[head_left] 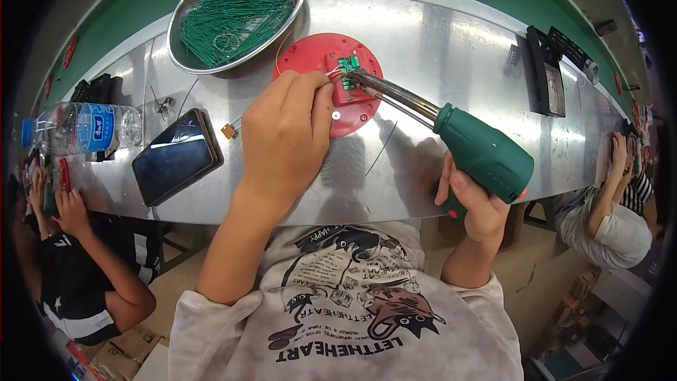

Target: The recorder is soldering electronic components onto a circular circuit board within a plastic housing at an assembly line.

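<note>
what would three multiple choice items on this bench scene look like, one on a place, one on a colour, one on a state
1. Where is the phone?
A. left of the red disc
B. inside the metal bowl
C. on the right end of the bench

2. What colour are the wires in the bowl?
A. yellow
B. green
C. blue

3. What is the right hand doing?
A. lying flat on the bench
B. gripping the soldering gun
C. holding the bottle

Answers:
1 A: the phone lies on the metal bench top, to the left of the disc.
2 B: the bowl holds a heap of thin green wires.
3 B: its fingers wrap the green handle, and the gun's tip meets the small green board on the disc, where the left hand pinches.
</note>
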{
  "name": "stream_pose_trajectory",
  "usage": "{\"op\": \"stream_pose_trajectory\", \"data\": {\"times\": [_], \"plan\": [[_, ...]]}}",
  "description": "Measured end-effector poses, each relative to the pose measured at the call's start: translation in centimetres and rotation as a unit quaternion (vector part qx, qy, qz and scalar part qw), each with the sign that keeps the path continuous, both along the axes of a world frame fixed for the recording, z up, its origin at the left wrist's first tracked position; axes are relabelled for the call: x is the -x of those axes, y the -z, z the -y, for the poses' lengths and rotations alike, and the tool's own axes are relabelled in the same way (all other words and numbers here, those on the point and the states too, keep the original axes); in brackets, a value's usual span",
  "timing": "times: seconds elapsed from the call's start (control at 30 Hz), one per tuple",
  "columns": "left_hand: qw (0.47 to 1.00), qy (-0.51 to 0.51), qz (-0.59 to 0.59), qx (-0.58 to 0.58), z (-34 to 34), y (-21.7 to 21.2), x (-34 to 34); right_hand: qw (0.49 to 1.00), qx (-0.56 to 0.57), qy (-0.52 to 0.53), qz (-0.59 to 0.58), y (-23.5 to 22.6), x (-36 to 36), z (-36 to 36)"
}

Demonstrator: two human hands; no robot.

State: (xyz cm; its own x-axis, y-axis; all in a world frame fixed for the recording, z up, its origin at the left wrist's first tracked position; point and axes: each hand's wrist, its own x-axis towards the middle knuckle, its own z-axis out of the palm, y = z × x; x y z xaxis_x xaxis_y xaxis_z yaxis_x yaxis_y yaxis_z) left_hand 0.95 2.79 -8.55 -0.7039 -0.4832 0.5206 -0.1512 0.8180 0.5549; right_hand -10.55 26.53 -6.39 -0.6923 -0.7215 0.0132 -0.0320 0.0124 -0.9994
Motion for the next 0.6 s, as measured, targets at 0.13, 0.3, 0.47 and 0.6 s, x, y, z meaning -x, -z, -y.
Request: {"op": "stream_pose_trajectory", "data": {"times": [0.13, 0.3, 0.47, 0.6], "plan": [[1.000, 0.004, -0.006, 0.005, -0.03, 0.12, 0.03, 0.999, 0.046, 0.023, -0.008, -0.43, -0.38, 0.66], [1.000, 0.004, -0.006, 0.007, 0.05, 0.06, 0.03, 0.993, 0.104, 0.030, -0.042, 0.34, -0.10, -0.16], [1.000, 0.005, -0.011, 0.003, 0.11, 0.09, -0.02, 0.995, 0.090, 0.028, -0.040, 0.41, -0.19, -0.04], [1.000, 0.004, -0.015, 0.014, -0.15, -0.22, -0.22, 0.994, 0.102, 0.029, 0.000, 0.34, -0.24, -0.22]]}}
